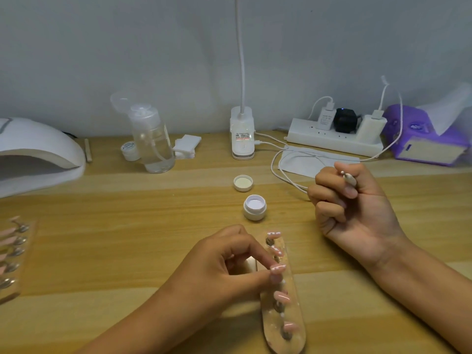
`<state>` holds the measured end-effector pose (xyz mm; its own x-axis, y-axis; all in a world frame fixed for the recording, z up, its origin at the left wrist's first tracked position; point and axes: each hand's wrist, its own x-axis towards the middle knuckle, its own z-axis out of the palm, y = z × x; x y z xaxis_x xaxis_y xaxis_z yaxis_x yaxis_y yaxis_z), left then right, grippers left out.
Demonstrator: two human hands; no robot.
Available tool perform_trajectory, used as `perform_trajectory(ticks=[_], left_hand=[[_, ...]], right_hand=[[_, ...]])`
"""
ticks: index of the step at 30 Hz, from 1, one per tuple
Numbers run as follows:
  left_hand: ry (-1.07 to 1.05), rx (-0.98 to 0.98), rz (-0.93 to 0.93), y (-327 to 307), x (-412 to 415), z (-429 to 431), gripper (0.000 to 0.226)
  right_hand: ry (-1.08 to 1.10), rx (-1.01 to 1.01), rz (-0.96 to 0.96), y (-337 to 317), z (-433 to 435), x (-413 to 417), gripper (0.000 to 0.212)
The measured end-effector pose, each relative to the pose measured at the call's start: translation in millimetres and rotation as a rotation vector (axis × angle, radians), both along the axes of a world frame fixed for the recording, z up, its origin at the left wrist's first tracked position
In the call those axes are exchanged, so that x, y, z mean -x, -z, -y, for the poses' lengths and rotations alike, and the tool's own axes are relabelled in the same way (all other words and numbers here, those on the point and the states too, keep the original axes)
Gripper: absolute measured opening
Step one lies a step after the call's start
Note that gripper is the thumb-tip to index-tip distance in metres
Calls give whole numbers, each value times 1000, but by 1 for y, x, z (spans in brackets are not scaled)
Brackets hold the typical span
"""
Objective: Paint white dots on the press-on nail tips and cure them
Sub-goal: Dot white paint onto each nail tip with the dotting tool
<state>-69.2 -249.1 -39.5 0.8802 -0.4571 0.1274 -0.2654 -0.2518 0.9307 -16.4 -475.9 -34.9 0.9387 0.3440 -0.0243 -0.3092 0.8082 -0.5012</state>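
Observation:
A clear acrylic holder strip point(293, 335) lies on the wooden table near me, carrying several pink nail tips. The far tips carry white dots; the near tips point(282, 296) look plain pink. My left hand point(222, 269) pinches the third tip point(277, 268) between thumb and forefinger. My right hand point(352, 200) is raised to the right, palm toward me, gripping a dotting tool point(348, 178) whose white-tipped end points up. An open white gel jar point(255, 206) stands just beyond the strip, with its lid point(243, 183) lying behind it.
A white curing lamp point(35, 154) sits at the far left. A second strip of pink tips point(12, 254) lies at the left edge. A clear pump bottle point(153, 139), small jar, cotton pads, lamp base point(242, 139), power strip point(337, 136), cables, face mask and purple tissue pack point(429, 139) line the back.

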Motion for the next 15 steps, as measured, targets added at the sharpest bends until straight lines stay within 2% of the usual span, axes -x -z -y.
perform_trajectory(ticks=[9,15], left_hand=[[-10,-64,77,4,-1,-1,16],[72,-175,209,4,-4,-14,10]], right_hand=[[41,41,-22,-1,-2,0,30],[166,182,-42,-3,-8,-2,32]])
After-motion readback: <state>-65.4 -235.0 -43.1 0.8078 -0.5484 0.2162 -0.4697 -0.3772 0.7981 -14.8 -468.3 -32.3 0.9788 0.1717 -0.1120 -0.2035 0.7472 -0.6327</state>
